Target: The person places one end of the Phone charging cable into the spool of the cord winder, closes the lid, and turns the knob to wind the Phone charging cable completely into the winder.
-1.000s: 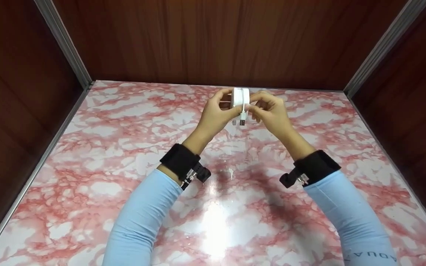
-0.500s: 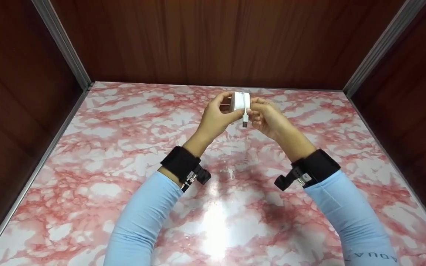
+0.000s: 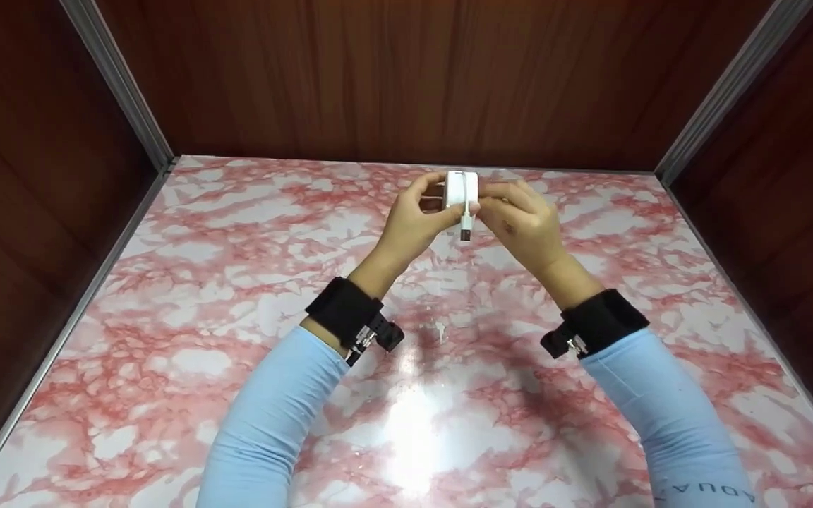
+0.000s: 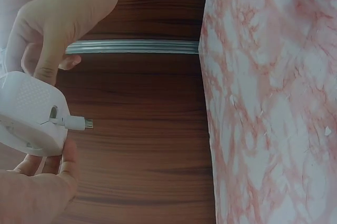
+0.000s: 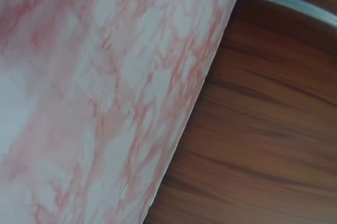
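A white charger block [image 3: 460,189] with rounded edges is held up above the far part of the table. My left hand [image 3: 410,219] grips it from the left, thumb in front and fingers behind. A white cable runs down its narrow face and ends in a USB plug [image 3: 465,229], which hangs free below the thumb. My right hand [image 3: 528,222] is at the block's right side with curled fingers. In the left wrist view, my right hand [image 4: 68,18] pinches what appears to be a thin white strand of the cable at the frame's edge. The right wrist view shows neither hand.
The table [image 3: 237,381] has a red and white marbled top. A dark wood-grain panel [image 3: 392,77] stands behind it, with side panels left and right joined by metal corner posts [image 3: 121,77].
My right hand turned palm-inward and dropped slightly, then turned back with its back showing, staying beside the block. My left hand and the charger block have hardly moved.
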